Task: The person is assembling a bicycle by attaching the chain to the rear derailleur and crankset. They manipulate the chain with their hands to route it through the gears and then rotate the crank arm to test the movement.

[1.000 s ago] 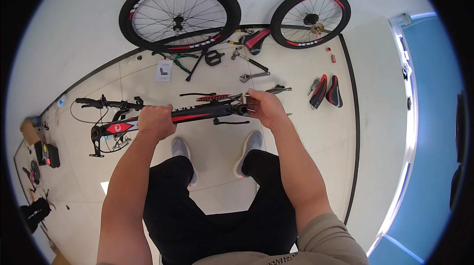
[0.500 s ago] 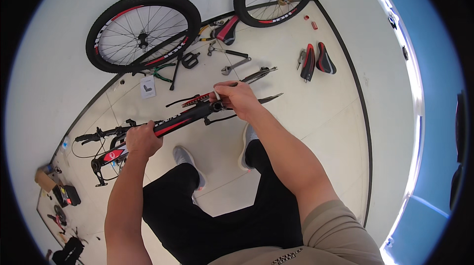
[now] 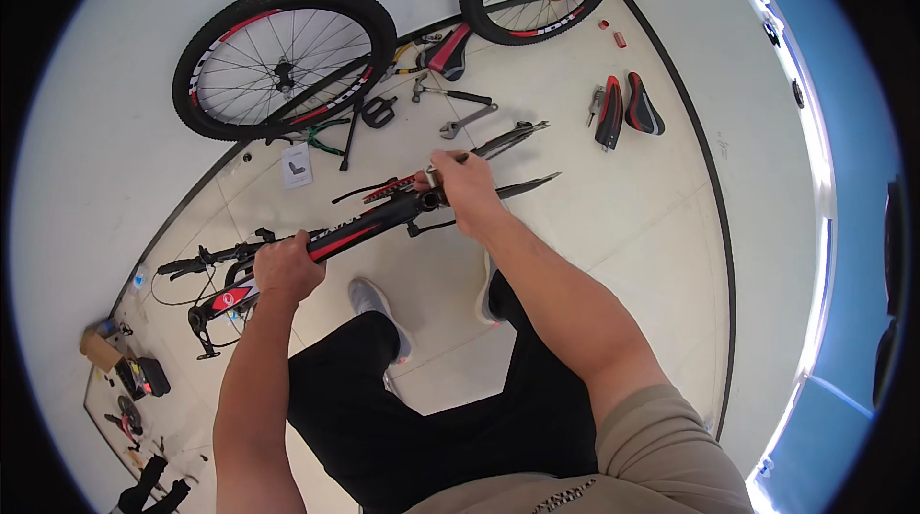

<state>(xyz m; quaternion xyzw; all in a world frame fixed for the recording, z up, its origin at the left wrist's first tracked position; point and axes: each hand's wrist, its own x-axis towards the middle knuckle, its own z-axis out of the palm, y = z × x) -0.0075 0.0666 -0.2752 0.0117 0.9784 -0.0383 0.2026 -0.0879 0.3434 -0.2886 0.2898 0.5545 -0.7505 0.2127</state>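
A black and red bicycle frame (image 3: 369,227) lies slantwise in front of me, its head tube and handlebar (image 3: 216,258) to the left. Fingers wrapped round the top tube, my left hand (image 3: 289,267) grips the frame near its front end. At the open top of the seat tube (image 3: 431,200), my right hand (image 3: 467,190) is closed on a small silvery metal part (image 3: 432,176). Its fingers partly cover that part, so its exact kind does not show. Beyond the right hand the rear stays (image 3: 522,134) reach out over the floor.
Two wheels (image 3: 385,59) lean at the wall. On the floor are a hammer (image 3: 458,93), an adjustable wrench (image 3: 468,121), a pedal (image 3: 379,112), green-handled pliers (image 3: 326,145), a leaflet (image 3: 296,166) and saddles (image 3: 644,110). A cardboard box (image 3: 101,346) stands at left.
The whole view has shifted slightly, moving the scene to the right. My right fingers have changed position a little around the silvery part at the seat tube; my left hand keeps its grip.
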